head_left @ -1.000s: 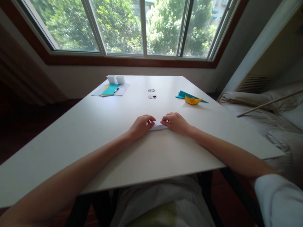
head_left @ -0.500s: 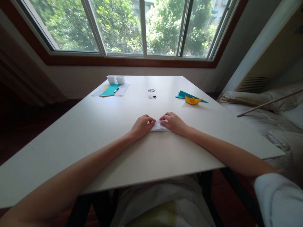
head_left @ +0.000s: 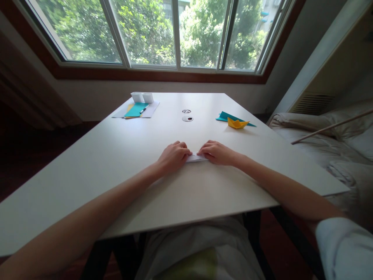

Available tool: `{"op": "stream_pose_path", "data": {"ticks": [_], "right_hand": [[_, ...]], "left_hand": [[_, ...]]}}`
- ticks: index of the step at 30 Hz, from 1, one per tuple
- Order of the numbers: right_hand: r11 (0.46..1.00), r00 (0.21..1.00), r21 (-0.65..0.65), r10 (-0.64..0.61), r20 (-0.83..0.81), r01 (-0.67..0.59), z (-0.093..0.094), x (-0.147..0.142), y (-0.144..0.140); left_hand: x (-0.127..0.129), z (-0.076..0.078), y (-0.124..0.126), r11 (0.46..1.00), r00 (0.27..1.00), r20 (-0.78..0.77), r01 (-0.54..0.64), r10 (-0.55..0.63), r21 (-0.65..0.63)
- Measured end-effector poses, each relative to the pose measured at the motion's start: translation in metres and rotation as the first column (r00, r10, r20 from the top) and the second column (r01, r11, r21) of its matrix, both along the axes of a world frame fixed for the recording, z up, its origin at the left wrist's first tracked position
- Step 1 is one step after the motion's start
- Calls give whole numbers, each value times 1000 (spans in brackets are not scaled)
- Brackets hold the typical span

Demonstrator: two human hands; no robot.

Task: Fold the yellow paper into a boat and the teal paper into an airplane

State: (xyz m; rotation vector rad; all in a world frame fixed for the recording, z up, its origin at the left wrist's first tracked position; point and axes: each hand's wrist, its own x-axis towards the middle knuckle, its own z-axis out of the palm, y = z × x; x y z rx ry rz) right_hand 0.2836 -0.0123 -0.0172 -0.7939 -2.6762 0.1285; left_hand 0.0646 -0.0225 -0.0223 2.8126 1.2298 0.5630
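Observation:
Between my two hands, on the white table, lies a small folded white paper (head_left: pixel 194 157). My left hand (head_left: pixel 175 155) grips its left end, thumb and fingers closed on the edge. At the opposite end my right hand (head_left: pixel 217 152) pinches the paper the same way. Only the middle strip of the paper shows; its ends are hidden under my fingers. Beyond my right hand stand a yellow paper boat (head_left: pixel 237 123) and, just behind it, a teal folded paper plane (head_left: pixel 225 116).
On the white table (head_left: pixel 116 155), at the far left, are white and coloured paper sheets (head_left: pixel 136 110) with a pen (head_left: pixel 143 111) on top. Two small white containers (head_left: pixel 142 97) stand behind them. Two round table inserts (head_left: pixel 187 118) sit in the middle. A cushioned seat (head_left: pixel 305 134) is at right.
My fingers have closed down further over the paper's upper edge, and less of the paper shows. Both hands have shifted slightly outward. The boat, plane and sheets stay where they were.

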Motion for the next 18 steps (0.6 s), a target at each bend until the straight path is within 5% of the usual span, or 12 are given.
{"op": "stream_pose_path", "data": {"ticks": [8,18], "right_hand": [[996,999,-89,18,42,-14,11,9,-7],[993,990,-34,-113,-86,111,-3,-4,-6]], "left_hand": [[-13,10,-5,990,994,-54,93,-98,-103],[-7,-8,2,997,995,82,57,-54,-41]]}}
